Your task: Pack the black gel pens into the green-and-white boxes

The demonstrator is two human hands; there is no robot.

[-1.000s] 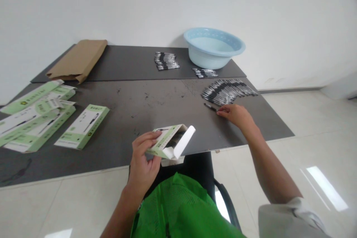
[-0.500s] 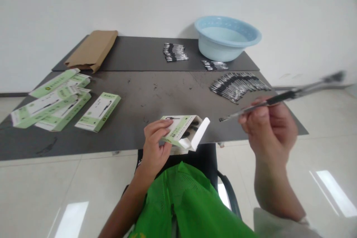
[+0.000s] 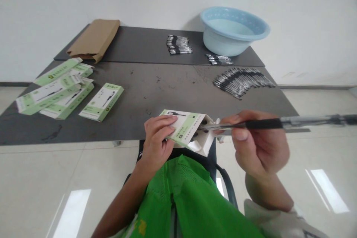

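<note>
My left hand point(image 3: 158, 139) is closed around a green and white pen box point(image 3: 185, 126), held just over the table's front edge. The box's right end is open with its flaps out, and dark pen ends show inside. Between the thumb and fingers of my right hand point(image 3: 256, 141) is a black pen point(image 3: 264, 123), lying almost level. Its left tip reaches the box's open end; whether it is inside the box I cannot tell. The pen's far right end is blurred.
Several pen boxes point(image 3: 58, 93) lie at the table's left, one apart point(image 3: 102, 102). A brown paper bag point(image 3: 96, 39) is behind them. Fanned pens point(image 3: 242, 81) lie at right, with smaller groups point(image 3: 178, 44) point(image 3: 219, 60) farther back near a blue basin point(image 3: 234, 31).
My right hand has moved left, bringing the pen from beside the box to its open end. The pen now lies flatter. My left hand keeps hold of the box.
</note>
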